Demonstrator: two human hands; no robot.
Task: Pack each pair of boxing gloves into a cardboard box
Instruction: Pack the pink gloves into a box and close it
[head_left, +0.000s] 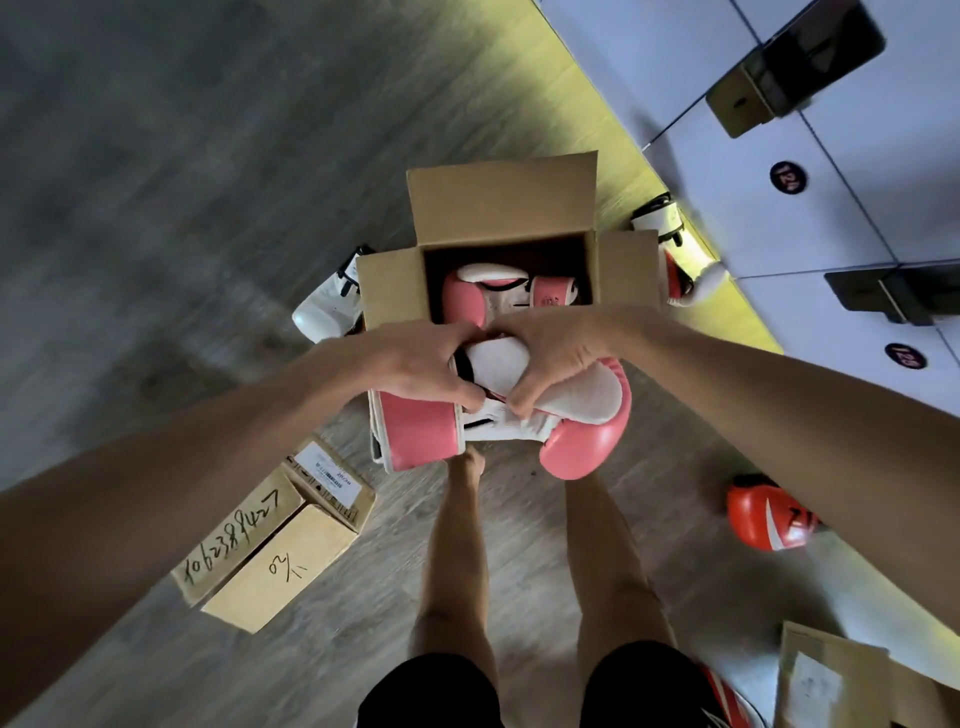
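gripping a pink-and-white boxing glove (587, 447) with both hands, we held it just above the near edge of the open cardboard box (395, 280) on the floor (156, 156); our left hand (415, 364) curled round the cuff end, our right hand (556, 353) pinched the white palm. its partner glove (462, 301) lay inside the box.
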